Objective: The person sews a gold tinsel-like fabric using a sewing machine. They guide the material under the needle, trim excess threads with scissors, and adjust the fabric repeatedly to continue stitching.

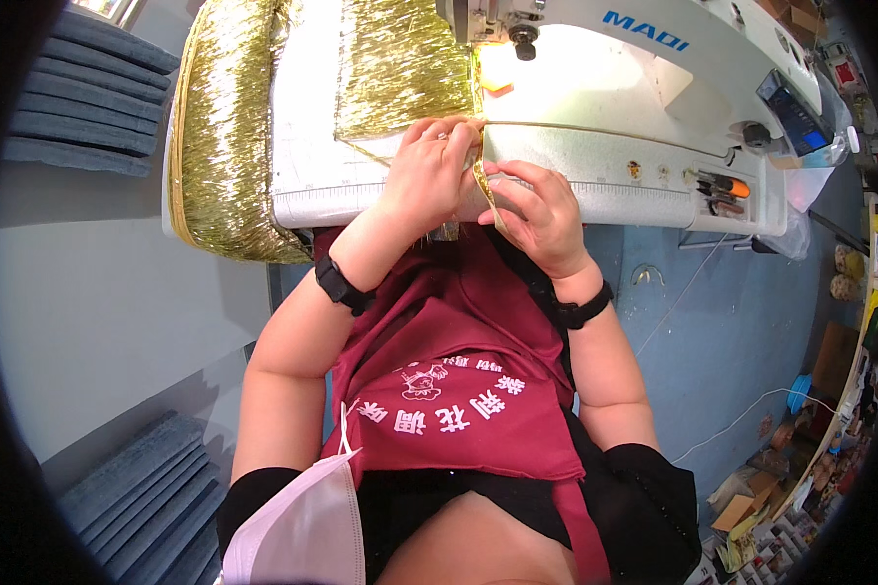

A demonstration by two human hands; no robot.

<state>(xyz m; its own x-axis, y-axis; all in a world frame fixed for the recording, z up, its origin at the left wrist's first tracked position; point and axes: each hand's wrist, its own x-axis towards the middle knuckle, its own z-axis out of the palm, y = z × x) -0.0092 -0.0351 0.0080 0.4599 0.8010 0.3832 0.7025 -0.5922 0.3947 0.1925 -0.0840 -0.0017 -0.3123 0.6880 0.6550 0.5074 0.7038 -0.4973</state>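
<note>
A narrow gold trim strip (484, 182) runs between my two hands at the front edge of the sewing machine bed. My left hand (431, 171), wearing a ring, has its fingers bent and closed on the strip near the edge of the gold tinsel fringe (400, 73). Lower and to the right, my right hand (541, 213) pinches the strip between thumb and fingers, its tail hanging below. The fringe lies flat on the bed, its right edge under the head of the white sewing machine (595, 29). My fingers partly hide the strip.
More gold fringe (219, 127) drapes over the bed's left end. Orange-handled tools (727, 185) lie in a recess at the right, below a small control screen (795, 112). Blue-grey slatted stacks (88, 93) stand at the left. Cartons (741, 502) sit at the lower right.
</note>
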